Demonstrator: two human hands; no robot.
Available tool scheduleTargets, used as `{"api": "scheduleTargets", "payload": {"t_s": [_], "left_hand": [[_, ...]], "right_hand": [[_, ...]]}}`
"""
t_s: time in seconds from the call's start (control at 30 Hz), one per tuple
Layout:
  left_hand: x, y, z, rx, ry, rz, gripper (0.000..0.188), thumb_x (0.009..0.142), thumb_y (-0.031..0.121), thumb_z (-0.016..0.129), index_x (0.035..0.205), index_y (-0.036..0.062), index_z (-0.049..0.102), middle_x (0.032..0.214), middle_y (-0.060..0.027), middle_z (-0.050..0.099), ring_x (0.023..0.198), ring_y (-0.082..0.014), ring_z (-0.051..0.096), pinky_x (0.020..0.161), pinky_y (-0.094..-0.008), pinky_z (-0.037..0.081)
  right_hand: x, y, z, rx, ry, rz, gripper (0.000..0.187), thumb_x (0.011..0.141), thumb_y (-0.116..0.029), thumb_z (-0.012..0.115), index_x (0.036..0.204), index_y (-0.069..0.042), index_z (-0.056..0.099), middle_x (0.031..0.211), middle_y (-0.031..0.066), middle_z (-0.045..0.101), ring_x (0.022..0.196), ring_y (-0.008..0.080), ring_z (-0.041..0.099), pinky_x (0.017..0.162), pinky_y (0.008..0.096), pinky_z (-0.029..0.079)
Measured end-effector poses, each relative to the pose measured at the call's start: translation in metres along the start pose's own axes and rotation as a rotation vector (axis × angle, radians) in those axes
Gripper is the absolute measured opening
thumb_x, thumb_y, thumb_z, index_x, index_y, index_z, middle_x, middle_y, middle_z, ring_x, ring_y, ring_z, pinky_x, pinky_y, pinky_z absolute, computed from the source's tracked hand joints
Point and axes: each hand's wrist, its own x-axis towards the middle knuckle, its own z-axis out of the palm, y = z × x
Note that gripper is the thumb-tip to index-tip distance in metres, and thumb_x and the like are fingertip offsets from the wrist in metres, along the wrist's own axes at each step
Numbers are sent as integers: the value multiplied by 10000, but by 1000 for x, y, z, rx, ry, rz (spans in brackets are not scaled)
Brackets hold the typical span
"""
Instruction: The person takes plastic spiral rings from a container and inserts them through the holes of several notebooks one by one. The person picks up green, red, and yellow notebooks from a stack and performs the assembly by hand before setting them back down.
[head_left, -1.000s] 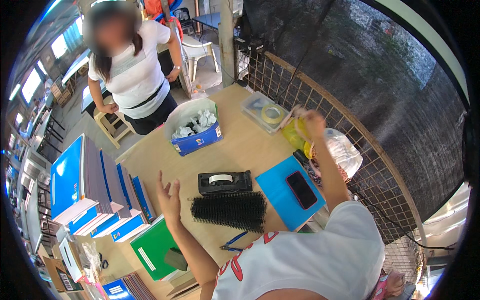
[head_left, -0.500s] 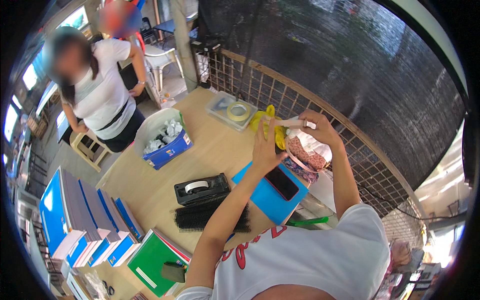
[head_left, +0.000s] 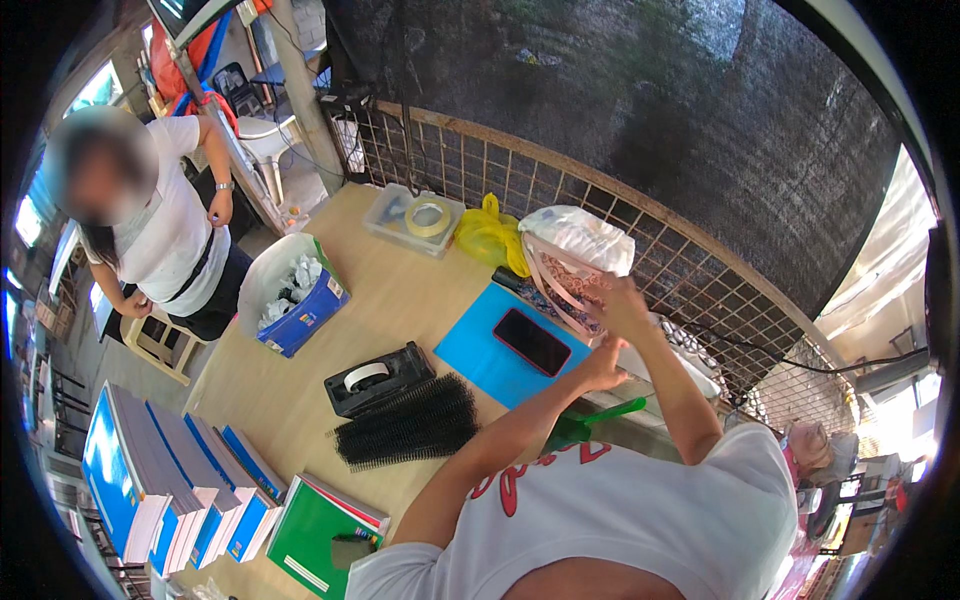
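A patterned bag with pale pink straps stands at the table's far right edge. White plastic bulges up behind it. My right hand is at the bag's right side, by the straps, its fingers slightly smeared. Just below it, my left hand is close to the bag's near corner; its fingertips are partly hidden, so its grip does not show. A dark phone with a red rim lies on a blue folder to the left of my left hand.
A yellow plastic bag and clear box with tape stand at the back. Left are a bin of crumpled paper, tape dispenser, black bristly strips and thick blue books. A person stands across; wire mesh borders the table.
Both hands have come down and nearer to me from above the bag, where they held a pink strap stretched between them. The straps now lie over the bag. The view has shifted.
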Motion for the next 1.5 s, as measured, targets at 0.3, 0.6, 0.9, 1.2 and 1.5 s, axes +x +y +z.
{"api": "scheduleTargets", "payload": {"t_s": [0.3,0.6,0.9,1.2,1.5], "left_hand": [[-37,22,-17,155,-727,-207,830,731,352,764,1380,3,382,1378,-231,432,1259,-374,447,1053,-431,370],[-107,51,-88,62,-136,-322,613,870,316,663,1368,42,434,1362,-194,484,1232,-348,488,1036,-422,393],[-177,102,-208,-119,757,-427,372,826,-11,653,1173,31,528,1070,-109,636,885,-160,637,790,-283,530],[-341,90,-286,349,1290,-1135,744,640,69,822,1271,62,430,1192,-181,530,992,-295,589,837,-389,502],[-278,73,-175,-237,2111,-643,701,719,-27,719,1325,42,374,1214,-160,507,1061,-307,561,911,-414,482]], "right_hand": [[-24,93,73,-728,-330,-389,830,780,-193,648,1498,-314,249,1593,75,126,1475,260,58,1148,554,179],[-22,134,149,678,-147,-11,792,746,-264,688,1463,-190,358,1522,77,342,1392,220,331,929,530,414],[-7,215,183,1465,876,942,284,771,-328,702,826,-56,642,774,50,635,645,193,607,657,407,485],[-9,-78,123,631,151,-464,378,756,-101,749,1095,-39,592,1004,99,565,914,226,630,774,324,539],[50,-247,180,671,-376,-762,872,575,-162,872,1307,-34,416,1269,185,450,1191,393,468,992,436,409]]}}
